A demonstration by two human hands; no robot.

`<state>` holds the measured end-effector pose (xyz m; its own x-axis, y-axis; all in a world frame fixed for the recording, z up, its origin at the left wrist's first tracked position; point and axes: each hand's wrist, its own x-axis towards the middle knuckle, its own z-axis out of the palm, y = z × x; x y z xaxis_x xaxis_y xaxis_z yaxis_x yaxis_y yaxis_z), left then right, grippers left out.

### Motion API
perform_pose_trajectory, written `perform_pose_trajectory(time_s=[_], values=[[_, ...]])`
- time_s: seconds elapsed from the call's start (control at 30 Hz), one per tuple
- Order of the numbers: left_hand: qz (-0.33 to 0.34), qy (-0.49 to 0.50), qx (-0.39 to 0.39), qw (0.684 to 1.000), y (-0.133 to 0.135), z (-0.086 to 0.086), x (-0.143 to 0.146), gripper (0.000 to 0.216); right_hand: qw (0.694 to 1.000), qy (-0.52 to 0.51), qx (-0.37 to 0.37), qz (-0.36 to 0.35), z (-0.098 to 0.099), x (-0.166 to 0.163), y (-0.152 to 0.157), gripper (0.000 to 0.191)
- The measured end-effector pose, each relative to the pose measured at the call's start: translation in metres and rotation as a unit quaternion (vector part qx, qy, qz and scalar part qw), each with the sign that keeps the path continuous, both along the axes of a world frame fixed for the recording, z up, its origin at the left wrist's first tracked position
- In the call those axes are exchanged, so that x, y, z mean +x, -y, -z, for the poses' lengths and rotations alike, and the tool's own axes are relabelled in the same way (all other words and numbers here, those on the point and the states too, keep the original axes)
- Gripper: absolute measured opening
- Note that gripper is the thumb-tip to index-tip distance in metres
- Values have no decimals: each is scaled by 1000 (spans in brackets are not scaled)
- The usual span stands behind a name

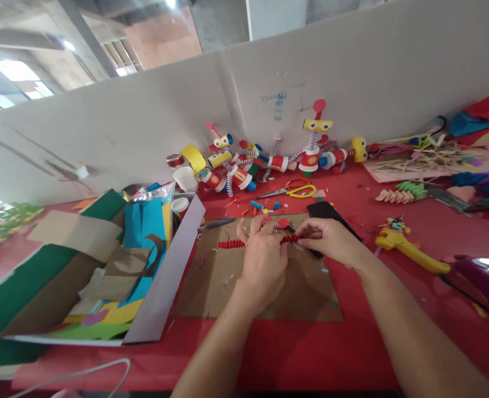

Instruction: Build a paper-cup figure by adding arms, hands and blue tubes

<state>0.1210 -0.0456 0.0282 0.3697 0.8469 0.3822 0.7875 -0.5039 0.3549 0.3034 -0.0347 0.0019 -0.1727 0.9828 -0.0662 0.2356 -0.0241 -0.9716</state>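
Pinching a red accordion-folded paper strip (289,239) between them, the left hand (263,260) and the right hand (329,239) meet over a brown cardboard sheet (228,282) on the red table (302,354); the right hand's fingertips close on the strip's right end, the left hand's fingers curl over its left end and hide it. The strip is short, bright red, tightly pleated like a spring. A second red pleated strip (231,244) lies on the cardboard just left of the left hand, and a small red paper disc (283,223) sits just beyond the fingers. A black phone (325,213) lies behind the right hand, partly covered by it. Farther back lie yellow-handled scissors (296,190) and a row of paper-roll figures (269,160) against the white partition (352,72). To the left stands an open box of coloured paper sheets (115,265); to the right, a yellow glue gun (410,251) and a purple device (485,279) cut off by the frame edge. Small paper scraps dot the cardboard; what joins the strip beneath the left hand cannot be made out
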Motion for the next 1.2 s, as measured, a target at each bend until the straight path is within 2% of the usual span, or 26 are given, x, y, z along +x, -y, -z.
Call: perform_pose_trajectory(time_s=[0.47, 0.57, 0.63, 0.77, 0.87, 0.93, 1.03, 1.13, 1.2], values=[[-4, 16, 16, 1000, 1, 1, -2, 21, 999, 3, 23, -26, 1, 5, -1, 18], [-10, 65, 10, 998, -2, -4, -14, 33, 999, 5, 24, -33, 1, 5, -1, 22], [-32, 126, 9, 991, -7, -9, -32, 39, 999, 13, 20, -33, 0, 6, 0, 26], [-117, 250, 35, 961, -18, -13, -81, 29, 999, 29, 1, -41, -1, 10, 0, 40], [-196, 373, 26, 907, -20, -8, -110, 22, 998, 40, 21, -45, 0, 15, -1, 46], [-225, 445, 14, 867, -18, -2, -120, 21, 997, 51, 38, -37, 0, 16, -1, 45], [-253, 499, 3, 829, -16, 8, -125, 24, 993, 90, 78, -14, -4, 13, 1, 41], [-261, 507, -23, 821, -14, 13, -123, 27, 979, 142, 144, 4, -10, 2, 5, 34], [-228, 463, -30, 856, -13, 12, -120, 25, 967, 161, 197, 6, -12, -8, 7, 30]])
